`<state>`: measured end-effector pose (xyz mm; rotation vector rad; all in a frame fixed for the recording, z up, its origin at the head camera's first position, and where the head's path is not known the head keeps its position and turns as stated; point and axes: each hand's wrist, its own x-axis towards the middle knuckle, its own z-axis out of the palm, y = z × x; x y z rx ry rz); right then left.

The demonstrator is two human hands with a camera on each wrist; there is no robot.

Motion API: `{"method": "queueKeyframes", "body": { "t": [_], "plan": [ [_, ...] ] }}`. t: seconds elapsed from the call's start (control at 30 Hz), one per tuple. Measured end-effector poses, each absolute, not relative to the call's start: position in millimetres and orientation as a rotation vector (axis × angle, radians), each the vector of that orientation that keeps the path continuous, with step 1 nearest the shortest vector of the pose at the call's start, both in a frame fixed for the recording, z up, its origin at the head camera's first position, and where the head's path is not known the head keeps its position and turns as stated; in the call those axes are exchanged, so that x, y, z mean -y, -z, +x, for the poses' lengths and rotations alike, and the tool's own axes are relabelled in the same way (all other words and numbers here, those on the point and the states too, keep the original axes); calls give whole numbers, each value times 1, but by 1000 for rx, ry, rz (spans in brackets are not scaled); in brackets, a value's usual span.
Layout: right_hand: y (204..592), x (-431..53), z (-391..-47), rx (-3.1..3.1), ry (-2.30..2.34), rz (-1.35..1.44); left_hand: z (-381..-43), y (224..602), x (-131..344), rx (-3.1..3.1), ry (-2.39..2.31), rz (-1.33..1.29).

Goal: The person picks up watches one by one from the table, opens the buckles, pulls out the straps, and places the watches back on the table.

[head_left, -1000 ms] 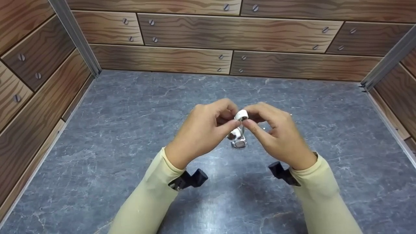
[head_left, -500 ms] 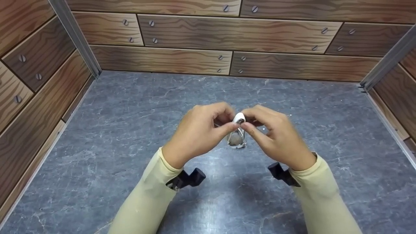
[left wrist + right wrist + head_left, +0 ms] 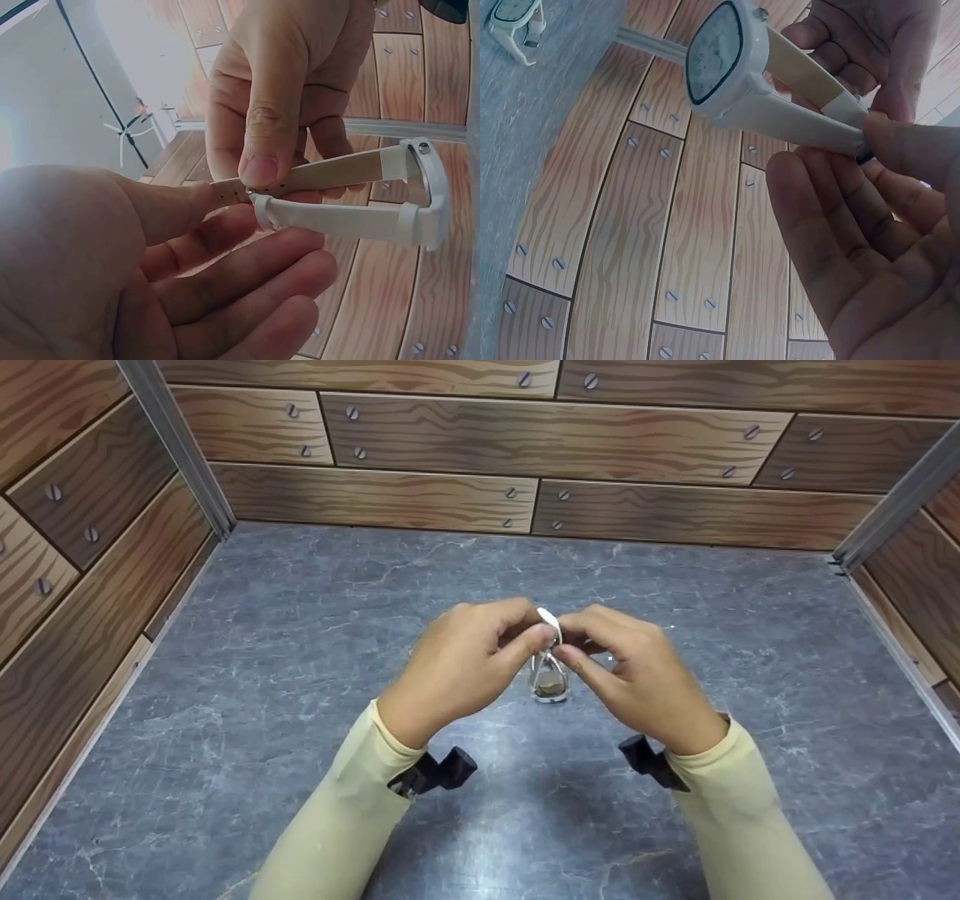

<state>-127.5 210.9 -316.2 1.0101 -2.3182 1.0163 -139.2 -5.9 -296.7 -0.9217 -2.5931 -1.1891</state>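
A white wristwatch (image 3: 550, 688) hangs below both hands in the head view, its strap forming a narrow loop. My left hand (image 3: 456, 669) pinches the strap's holed end (image 3: 229, 193) between thumb and finger. My right hand (image 3: 639, 673) pinches the strap near the buckle (image 3: 259, 199), its thumb pressing on the holed part in the left wrist view. The square watch face (image 3: 718, 52) with a dark rim points away from the hands in the right wrist view. Fingers partly hide the buckle, so whether its pin sits in a hole I cannot tell.
A second white watch (image 3: 514, 22) lies on the grey marbled table (image 3: 337, 585), seen at the right wrist view's corner. Wood-patterned walls (image 3: 450, 435) with metal corner posts (image 3: 180, 442) enclose the table at the back and sides.
The watch has turned and now hangs as a loop beneath the fingers. The strap's white end has shifted slightly up and left, and my left thumb has risen a little.
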Motion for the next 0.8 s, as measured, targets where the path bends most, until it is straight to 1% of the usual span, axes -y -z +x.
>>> {"method": "queueKeyframes", "body": {
  "t": [0.23,0.43,0.63,0.8],
  "plan": [
    [315,-211,-128,2255,-1002,1016,-140,298,3,2568,1192,-972],
    [314,-211,-129,2213,-1082,968,-140,296,4,2530,1183,-1042],
    [312,-211,-126,2213,-1234,902,-139,296,1,2472,1358,-986],
    [313,-209,-125,2263,-1243,888,-140,298,-1,2486,1248,-948]
  ]
}}
